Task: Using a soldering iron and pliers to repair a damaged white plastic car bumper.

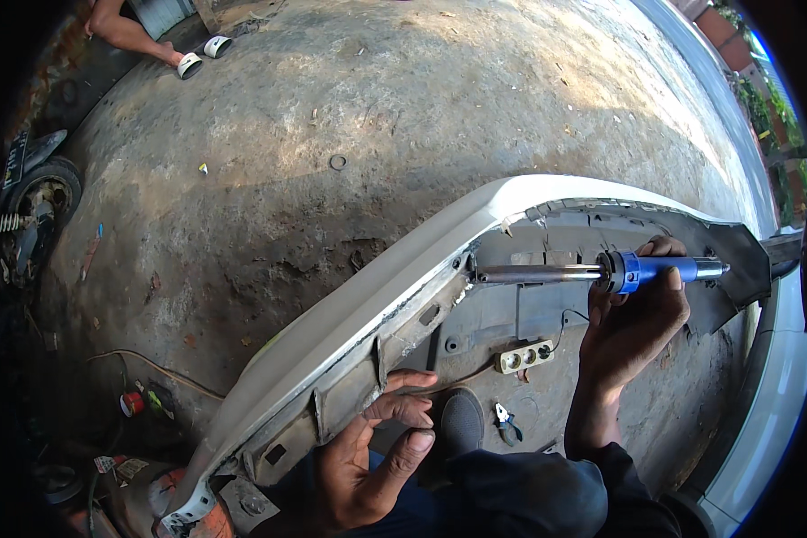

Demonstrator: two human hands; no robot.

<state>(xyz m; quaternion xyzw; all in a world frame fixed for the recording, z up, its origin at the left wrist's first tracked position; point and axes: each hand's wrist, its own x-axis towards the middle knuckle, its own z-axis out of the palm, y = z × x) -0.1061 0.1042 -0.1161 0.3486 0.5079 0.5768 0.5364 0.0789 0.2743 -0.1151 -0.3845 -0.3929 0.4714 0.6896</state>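
Right hand [644,314]: gripping one blue soldering iron [659,271]
Left hand [372,462]: thumb and fingers standing apart beside one white bumper [368,300]
Floor [269,134]: one power strip [523,357], one pliers [510,433] lying

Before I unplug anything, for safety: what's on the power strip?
On the power strip, a black plug sits at its right end, its cord leading toward the right hand; anything beneath is hidden.

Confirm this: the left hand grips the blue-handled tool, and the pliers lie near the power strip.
Wrong hand: the head view shows the right hand gripping the blue-handled tool. The pliers do lie near the power strip.
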